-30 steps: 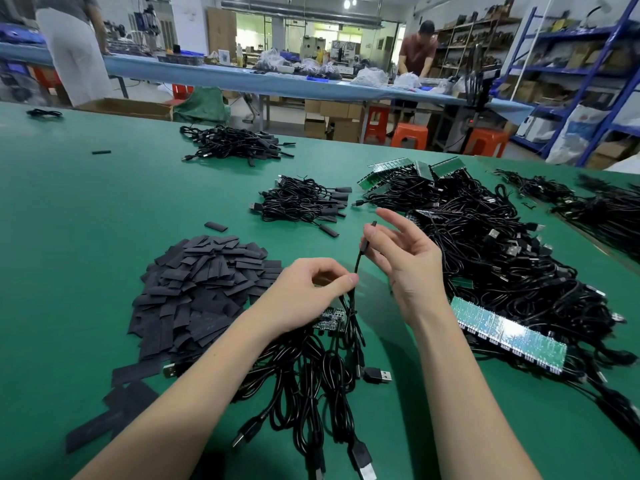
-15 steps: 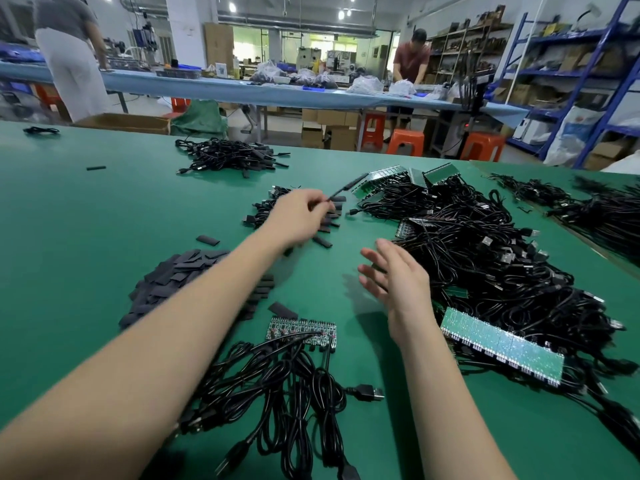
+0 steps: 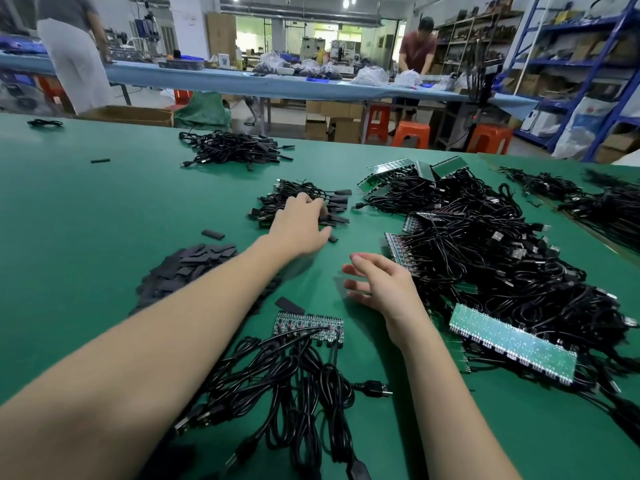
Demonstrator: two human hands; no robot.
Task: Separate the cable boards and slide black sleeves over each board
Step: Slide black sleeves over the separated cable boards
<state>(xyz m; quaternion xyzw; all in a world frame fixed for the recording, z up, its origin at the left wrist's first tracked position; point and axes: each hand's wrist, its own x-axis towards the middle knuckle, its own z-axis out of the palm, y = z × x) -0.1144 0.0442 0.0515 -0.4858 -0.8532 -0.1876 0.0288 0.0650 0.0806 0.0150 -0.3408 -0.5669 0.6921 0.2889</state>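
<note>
Left hand (image 3: 300, 226) rests loose-fingered on sleeved black cables (image 3: 304, 199); right hand (image 3: 379, 285) hovers, fingers spread, beyond a green board strip (image 3: 308, 326).

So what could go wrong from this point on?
The left hand rests on the sleeved cable pile; pulling back could drag finished cables off it. The loose black sleeves lie right beside that forearm, so a sweep may scatter them. The near board strip has tangled cables that could snag.
</note>
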